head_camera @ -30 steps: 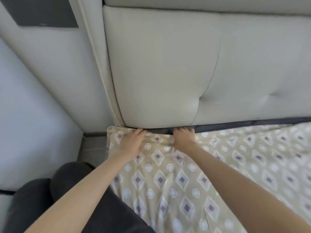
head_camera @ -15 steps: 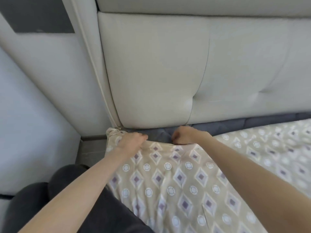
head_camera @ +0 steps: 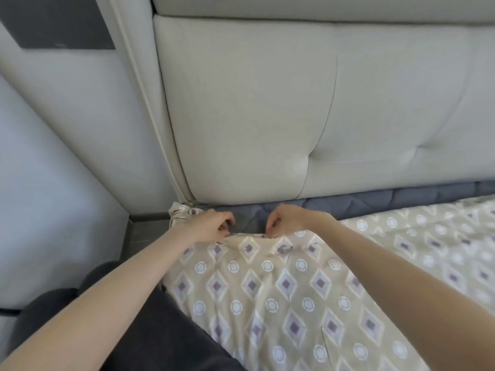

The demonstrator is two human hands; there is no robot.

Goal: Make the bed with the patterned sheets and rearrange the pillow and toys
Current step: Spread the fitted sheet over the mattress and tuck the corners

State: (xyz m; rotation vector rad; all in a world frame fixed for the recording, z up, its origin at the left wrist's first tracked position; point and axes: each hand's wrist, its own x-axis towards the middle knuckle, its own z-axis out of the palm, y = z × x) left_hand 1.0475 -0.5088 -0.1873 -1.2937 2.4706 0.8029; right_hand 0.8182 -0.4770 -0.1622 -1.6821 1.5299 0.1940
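**Item 1. Left hand** [head_camera: 211,224]: fingers curled down in a narrow pinch on the top hem of the patterned sheet [head_camera: 267,290], close to the head corner of the bed. The knuckles partly hid the point of contact.

**Item 2. Right hand** [head_camera: 290,219]: a matching narrow pinch on the same hem, a little apart from the left, with a short span of hem between the 2. Judged purpose: 2 holds set near each other gave control of the corner, so the edge could be drawn toward the headboard and squared.

**Item 3. Patterned sheet:** beige, printed with diamonds and rings, spread over the bed from the hem toward the camera and off to the right. The hem lay short of the headboard. Its bunched corner [head_camera: 182,212] sat at the bed's edge, just beside the left hand, not yet smoothed.

**Item 4. Mattress** [head_camera: 401,196]: a grey quilted strip lay bare between hem and headboard. It showed how far the sheet had to travel.

**Item 5. Headboard** [head_camera: 267,103]: pale padded panels, upright, meeting the mattress's far edge.

**Item 6. Dark trouser knee** [head_camera: 134,330]: close against the bed's side, judged to brace the forward reach.

**Item 7. Pillow and toys:** none in view. Judged stage: sheet-laying unfinished, rearranging not begun.
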